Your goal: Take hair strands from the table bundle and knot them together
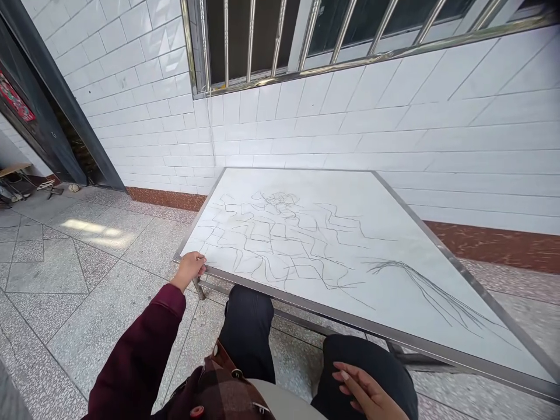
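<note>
A white table [306,186] with a metal edge stands against the wall. Many thin dark strands [271,236] lie loose across its left and middle part, bent and crossing each other. On the right side of the tabletop rests a bunch of longer strands [420,274], gathered at its left end and fanned out to the right. My left hand [191,268] is at the table's near left corner, its fingers closed in a pinch; what they hold is too small to name. Over my right thigh is my right hand [361,391], fingers curled together, with nothing nameable visible in them.
Behind the table is a white tiled wall [271,128] with a barred window [306,35]. A dark doorway frame [65,93] and a low stool [15,169] are at the left. My knees are by the table's front edge, above a speckled floor [126,303].
</note>
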Demonstrator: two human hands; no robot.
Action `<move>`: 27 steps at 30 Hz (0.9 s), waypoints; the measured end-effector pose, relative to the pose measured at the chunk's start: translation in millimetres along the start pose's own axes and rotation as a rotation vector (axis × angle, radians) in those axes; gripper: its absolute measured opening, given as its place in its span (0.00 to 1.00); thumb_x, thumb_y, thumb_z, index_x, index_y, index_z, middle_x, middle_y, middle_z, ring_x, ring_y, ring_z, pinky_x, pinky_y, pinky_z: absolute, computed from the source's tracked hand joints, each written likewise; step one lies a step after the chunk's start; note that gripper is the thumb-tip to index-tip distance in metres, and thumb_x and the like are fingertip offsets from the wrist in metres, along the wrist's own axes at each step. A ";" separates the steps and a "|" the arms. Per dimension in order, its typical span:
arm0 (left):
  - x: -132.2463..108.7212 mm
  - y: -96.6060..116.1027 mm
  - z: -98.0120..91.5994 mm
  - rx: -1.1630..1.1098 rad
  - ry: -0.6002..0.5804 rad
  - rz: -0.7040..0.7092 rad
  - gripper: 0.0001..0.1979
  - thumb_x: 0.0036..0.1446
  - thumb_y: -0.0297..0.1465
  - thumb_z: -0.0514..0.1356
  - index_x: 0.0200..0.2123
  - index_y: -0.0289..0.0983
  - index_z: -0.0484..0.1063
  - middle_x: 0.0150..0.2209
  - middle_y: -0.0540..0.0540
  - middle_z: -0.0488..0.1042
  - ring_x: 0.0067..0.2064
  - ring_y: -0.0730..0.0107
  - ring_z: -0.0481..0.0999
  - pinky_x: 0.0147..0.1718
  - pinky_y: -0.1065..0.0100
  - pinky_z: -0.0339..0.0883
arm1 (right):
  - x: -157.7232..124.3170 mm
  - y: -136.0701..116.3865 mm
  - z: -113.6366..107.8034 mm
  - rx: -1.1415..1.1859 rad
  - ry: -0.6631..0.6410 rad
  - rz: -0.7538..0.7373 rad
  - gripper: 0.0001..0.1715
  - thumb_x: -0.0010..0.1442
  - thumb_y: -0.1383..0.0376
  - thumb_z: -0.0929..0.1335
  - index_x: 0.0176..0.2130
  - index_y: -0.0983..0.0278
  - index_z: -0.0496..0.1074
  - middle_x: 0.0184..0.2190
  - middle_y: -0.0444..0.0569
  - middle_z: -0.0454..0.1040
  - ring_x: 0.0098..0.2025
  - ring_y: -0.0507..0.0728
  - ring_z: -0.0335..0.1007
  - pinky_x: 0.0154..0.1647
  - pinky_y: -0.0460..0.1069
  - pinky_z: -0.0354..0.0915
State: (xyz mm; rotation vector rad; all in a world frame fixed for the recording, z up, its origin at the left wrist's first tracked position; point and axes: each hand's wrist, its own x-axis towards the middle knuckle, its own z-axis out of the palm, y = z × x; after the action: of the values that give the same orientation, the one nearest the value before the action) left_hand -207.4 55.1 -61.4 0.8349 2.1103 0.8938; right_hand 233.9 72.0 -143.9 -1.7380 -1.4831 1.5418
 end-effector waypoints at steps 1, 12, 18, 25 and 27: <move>2.9 0.4 1.8 0.005 -0.009 -0.005 0.13 0.65 0.37 0.58 0.45 0.33 0.71 0.35 0.48 0.75 0.30 0.73 0.75 0.30 0.67 0.73 | 0.9 3.1 -0.4 0.004 0.006 0.011 0.27 0.34 0.47 0.68 0.32 0.58 0.75 0.29 0.51 0.81 0.31 0.64 0.77 0.31 0.54 0.71; 10.4 9.4 14.4 0.075 0.065 0.090 0.15 0.63 0.34 0.56 0.48 0.33 0.73 0.26 0.46 0.77 0.23 0.71 0.75 0.27 0.71 0.69 | 2.4 2.3 0.6 0.004 0.020 0.053 0.28 0.37 0.46 0.67 0.35 0.60 0.75 0.31 0.52 0.80 0.29 0.60 0.74 0.24 0.50 0.68; 7.3 9.2 16.7 0.138 0.195 0.242 0.14 0.62 0.30 0.55 0.50 0.34 0.73 0.29 0.46 0.77 0.28 0.69 0.76 0.34 0.68 0.68 | 5.1 8.1 2.9 0.029 0.033 0.034 0.27 0.38 0.47 0.67 0.34 0.60 0.75 0.30 0.51 0.80 0.27 0.59 0.74 0.21 0.50 0.67; -63.5 -22.6 52.9 0.157 0.267 0.495 0.25 0.70 0.36 0.37 0.53 0.35 0.71 0.35 0.41 0.76 0.39 0.63 0.76 0.39 0.65 0.67 | 4.0 14.9 4.2 0.020 0.056 -0.031 0.25 0.42 0.48 0.67 0.35 0.59 0.75 0.30 0.49 0.80 0.26 0.58 0.74 0.20 0.49 0.67; -85.8 -34.6 79.2 0.187 0.141 0.610 0.24 0.69 0.36 0.40 0.45 0.36 0.76 0.32 0.43 0.76 0.37 0.64 0.76 0.40 0.66 0.67 | 5.8 16.5 6.0 0.001 0.054 -0.039 0.25 0.43 0.47 0.66 0.36 0.59 0.75 0.30 0.49 0.80 0.26 0.58 0.74 0.21 0.49 0.67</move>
State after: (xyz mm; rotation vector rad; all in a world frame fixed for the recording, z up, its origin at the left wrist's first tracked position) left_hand -107.7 -2.5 -101.1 1.6077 2.1083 1.0906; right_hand 234.9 68.9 -162.1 -1.7258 -1.4807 1.4647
